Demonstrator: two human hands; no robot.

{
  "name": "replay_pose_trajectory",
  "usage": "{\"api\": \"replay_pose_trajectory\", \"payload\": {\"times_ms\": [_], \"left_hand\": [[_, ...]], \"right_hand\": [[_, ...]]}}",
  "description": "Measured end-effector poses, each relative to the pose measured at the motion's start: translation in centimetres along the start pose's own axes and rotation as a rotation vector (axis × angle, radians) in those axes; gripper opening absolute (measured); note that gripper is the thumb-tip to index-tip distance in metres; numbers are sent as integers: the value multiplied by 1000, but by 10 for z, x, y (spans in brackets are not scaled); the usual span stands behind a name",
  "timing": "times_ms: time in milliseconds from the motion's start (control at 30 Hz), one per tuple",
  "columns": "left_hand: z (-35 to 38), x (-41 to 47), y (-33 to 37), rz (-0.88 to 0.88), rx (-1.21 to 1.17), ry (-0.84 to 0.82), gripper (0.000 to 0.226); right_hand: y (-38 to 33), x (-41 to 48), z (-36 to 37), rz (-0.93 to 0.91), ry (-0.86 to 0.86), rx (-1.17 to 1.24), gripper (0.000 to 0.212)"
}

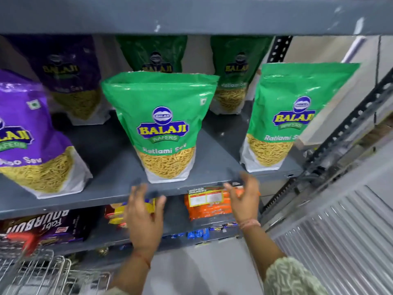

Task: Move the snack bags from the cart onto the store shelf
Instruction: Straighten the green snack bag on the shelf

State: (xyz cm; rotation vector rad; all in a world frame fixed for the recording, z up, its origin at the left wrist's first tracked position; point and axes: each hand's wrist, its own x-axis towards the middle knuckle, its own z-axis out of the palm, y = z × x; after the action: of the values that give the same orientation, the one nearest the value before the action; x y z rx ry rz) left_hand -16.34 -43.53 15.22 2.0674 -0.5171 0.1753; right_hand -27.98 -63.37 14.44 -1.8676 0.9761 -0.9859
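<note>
A green snack bag (163, 124) stands upright at the front middle of the grey shelf (119, 188). Another green bag (291, 116) stands at the shelf's right end, and two more green bags (153, 54) (236, 73) sit behind. A purple bag (32, 137) leans at the front left, with a second purple bag (70, 77) behind it. My left hand (142, 218) and my right hand (242, 199) hover just below the shelf's front edge, either side of the middle green bag, fingers apart and holding nothing. The wire cart (42, 271) is at the bottom left; no bags show in it.
The shelf above (191, 13) overhangs the bags. Below are biscuit packs (38, 224), yellow packs (119, 213) and orange packs (208, 205). A perforated metal upright (348, 128) and a corrugated metal panel (340, 237) bound the right side. Grey floor lies beneath my arms.
</note>
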Motion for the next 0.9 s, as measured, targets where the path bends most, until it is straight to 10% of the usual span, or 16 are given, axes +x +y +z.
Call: {"api": "replay_pose_trajectory", "payload": {"times_ms": [133, 333, 500, 767, 900], "left_hand": [[64, -22, 60, 256, 5, -242, 63], [183, 26, 136, -75, -248, -584, 97], [213, 28, 136, -3, 126, -538, 89], [199, 29, 143, -10, 1, -599, 76], [150, 11, 118, 1, -76, -419, 62]], "right_hand": [[35, 56, -68, 113, 290, -43, 65], [53, 139, -110, 113, -348, 47, 85], [66, 138, -104, 101, -405, 77, 62], [56, 136, -111, 57, -449, 145, 70], [55, 87, -104, 17, -105, -34, 80]]}}
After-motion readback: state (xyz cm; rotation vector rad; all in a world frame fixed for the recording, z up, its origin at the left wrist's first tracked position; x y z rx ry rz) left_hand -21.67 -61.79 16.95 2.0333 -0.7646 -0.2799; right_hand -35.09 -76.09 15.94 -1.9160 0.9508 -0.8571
